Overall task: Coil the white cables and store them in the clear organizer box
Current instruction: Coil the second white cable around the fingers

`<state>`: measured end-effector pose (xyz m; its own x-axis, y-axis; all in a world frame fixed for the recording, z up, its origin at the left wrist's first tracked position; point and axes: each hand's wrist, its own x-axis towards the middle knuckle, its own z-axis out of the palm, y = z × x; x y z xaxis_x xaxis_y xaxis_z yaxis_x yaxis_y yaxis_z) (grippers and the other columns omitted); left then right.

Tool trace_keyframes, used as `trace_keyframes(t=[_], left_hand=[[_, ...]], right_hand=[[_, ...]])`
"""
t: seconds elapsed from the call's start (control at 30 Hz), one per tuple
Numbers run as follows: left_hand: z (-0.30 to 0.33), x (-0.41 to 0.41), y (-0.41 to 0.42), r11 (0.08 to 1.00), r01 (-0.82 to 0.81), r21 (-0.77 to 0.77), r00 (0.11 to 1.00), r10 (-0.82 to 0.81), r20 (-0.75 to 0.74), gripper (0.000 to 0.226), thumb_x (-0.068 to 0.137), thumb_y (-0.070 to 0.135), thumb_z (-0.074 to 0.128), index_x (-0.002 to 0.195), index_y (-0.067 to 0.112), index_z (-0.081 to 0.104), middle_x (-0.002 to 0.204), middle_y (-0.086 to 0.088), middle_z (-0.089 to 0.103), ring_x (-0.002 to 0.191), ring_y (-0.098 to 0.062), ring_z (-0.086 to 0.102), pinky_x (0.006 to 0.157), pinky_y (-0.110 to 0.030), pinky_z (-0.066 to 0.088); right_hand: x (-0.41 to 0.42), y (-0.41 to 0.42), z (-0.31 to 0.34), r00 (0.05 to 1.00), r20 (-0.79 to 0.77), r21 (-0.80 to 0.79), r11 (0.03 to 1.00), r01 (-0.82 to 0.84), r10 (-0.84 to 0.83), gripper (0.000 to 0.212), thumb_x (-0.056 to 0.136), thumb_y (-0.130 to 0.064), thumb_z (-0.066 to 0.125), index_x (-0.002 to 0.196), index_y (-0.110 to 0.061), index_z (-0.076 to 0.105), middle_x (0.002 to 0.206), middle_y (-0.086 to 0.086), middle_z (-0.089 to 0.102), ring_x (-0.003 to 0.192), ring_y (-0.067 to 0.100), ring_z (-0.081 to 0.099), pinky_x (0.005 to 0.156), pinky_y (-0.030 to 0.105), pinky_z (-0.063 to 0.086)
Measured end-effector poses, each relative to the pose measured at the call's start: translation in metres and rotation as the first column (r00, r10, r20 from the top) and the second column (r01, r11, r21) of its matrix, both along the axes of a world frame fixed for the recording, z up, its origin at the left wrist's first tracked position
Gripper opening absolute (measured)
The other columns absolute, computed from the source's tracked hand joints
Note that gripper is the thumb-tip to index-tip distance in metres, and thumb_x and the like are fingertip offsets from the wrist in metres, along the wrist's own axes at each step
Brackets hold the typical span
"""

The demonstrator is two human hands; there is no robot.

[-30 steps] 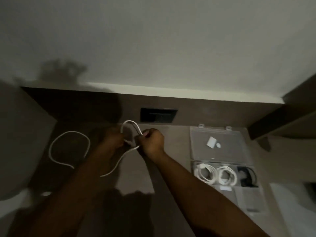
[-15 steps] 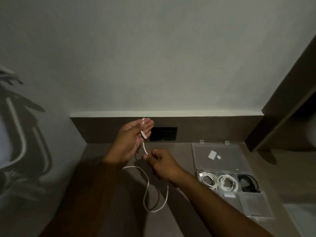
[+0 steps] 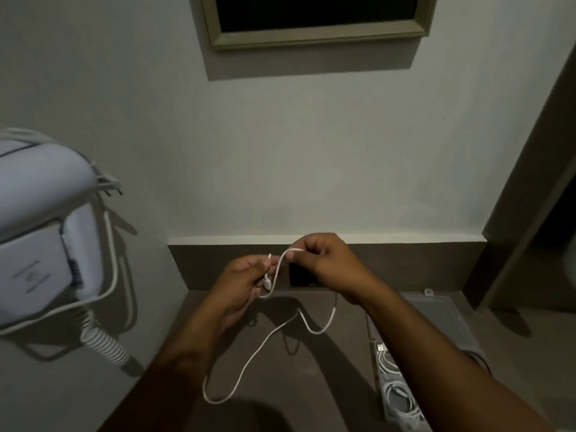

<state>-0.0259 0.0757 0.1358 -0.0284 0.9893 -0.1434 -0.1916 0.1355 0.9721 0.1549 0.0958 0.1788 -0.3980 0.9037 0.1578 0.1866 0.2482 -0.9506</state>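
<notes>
Two hands were held raised above the brown surface, close together. Leftmost, a white wall-mounted appliance was seen. The left hand was pinched on the connector end of the white cable; the right hand was pinched on a bend just beside it. From that grip the slack was hung downward and toward the left arm, looping near the surface. The clear organizer box, coiled cables already inside, was lain under the right forearm, nearer that hand.
</notes>
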Motion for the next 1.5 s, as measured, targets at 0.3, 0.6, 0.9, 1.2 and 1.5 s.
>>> trace_keyframes(t=[0.3,0.6,0.9,1.2,1.5], left_hand=[[0.006,0.013,-0.007,0.984,-0.165,0.071,0.961,0.144,0.238,0.018,0.095,0.002,0.047,0.081,0.003,0.058,0.07,-0.013,0.065,0.064,-0.019,0.057,0.055,-0.021,0.052],[0.024,0.031,-0.022,0.995,0.066,0.077,0.964,-0.084,0.252,0.025,0.098,0.005,0.043,0.113,-0.001,0.062,0.11,-0.022,0.072,0.104,-0.03,0.07,0.087,-0.032,0.059],[0.021,0.032,-0.012,0.994,-0.105,0.006,0.951,0.098,0.292,0.021,0.098,0.005,0.043,0.096,0.001,0.064,0.104,-0.022,0.072,0.101,-0.03,0.07,0.093,-0.041,0.051],[0.03,0.044,-0.023,0.992,-0.092,0.09,0.916,0.049,0.397,0.021,0.095,0.003,0.044,0.088,0.004,0.064,0.081,-0.014,0.074,0.079,-0.022,0.072,0.076,-0.033,0.055],[0.052,0.037,-0.029,0.986,-0.022,0.166,0.854,-0.068,0.515,0.025,0.091,0.01,0.046,0.098,-0.004,0.066,0.103,-0.027,0.073,0.099,-0.036,0.071,0.086,-0.043,0.059]], right_hand=[[-0.02,-0.007,0.007,0.992,-0.121,0.126,0.992,-0.02,0.035,0.014,0.088,-0.015,0.064,0.077,-0.015,0.074,0.076,0.004,0.075,0.067,0.012,0.069,0.065,0.023,0.054],[-0.018,0.027,0.017,0.979,-0.123,0.096,0.98,0.176,-0.164,0.012,0.087,-0.02,0.068,0.077,-0.02,0.073,0.056,-0.019,0.064,0.051,-0.005,0.055,0.052,0.01,0.042],[-0.02,0.01,0.03,0.985,-0.147,0.155,0.981,0.114,-0.091,0.011,0.088,-0.018,0.067,0.082,-0.013,0.074,0.081,0.006,0.073,0.07,0.008,0.066,0.062,0.017,0.052],[-0.027,0.007,0.04,0.977,-0.197,0.126,0.986,0.106,-0.08,0.015,0.089,-0.021,0.067,0.075,-0.022,0.072,0.055,-0.016,0.063,0.046,-0.003,0.054,0.045,0.017,0.046],[-0.009,0.019,0.001,0.993,-0.034,0.007,0.993,0.118,-0.117,0.027,0.092,-0.017,0.06,0.076,0.003,0.067,0.075,0.025,0.068,0.066,0.014,0.058,0.066,0.031,0.048]])
